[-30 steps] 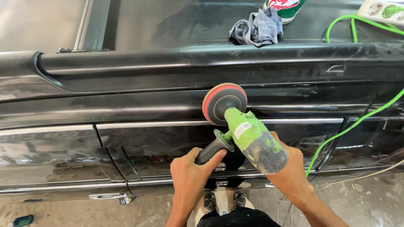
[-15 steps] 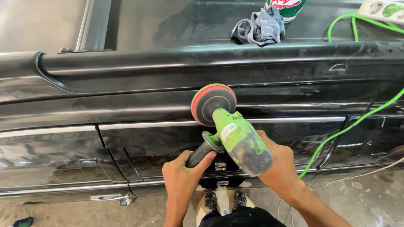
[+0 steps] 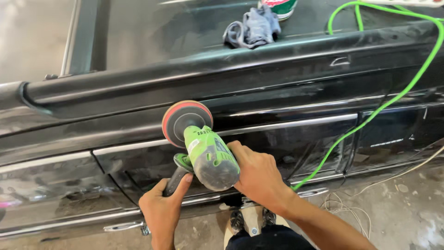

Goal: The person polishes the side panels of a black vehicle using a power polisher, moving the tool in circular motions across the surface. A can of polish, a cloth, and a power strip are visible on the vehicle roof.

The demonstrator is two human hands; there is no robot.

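The black car body (image 3: 286, 139) fills most of the view, its glossy side panel crossed by a chrome strip (image 3: 296, 124). Against the panel just above that strip a green polisher (image 3: 208, 155) is pressed, its round red-edged pad (image 3: 185, 121) flat on the paint. The polisher's body is gripped by the right hand (image 3: 256, 173), fingers wrapped closed around it, and the black side handle (image 3: 175, 180) is held in the closed left hand (image 3: 162, 210). A green cable (image 3: 384, 104) is draped from the roof down across the panel to the tool. A grey rag (image 3: 252, 28) and a green can (image 3: 279, 6) are left on top of the car.

If the pad is tilted onto the chrome strip, the edge could be caught and the paint marked. The trailing cable could be dragged across the fresh surface or snagged by the pad. The rag and can could be shaken off by vibration.
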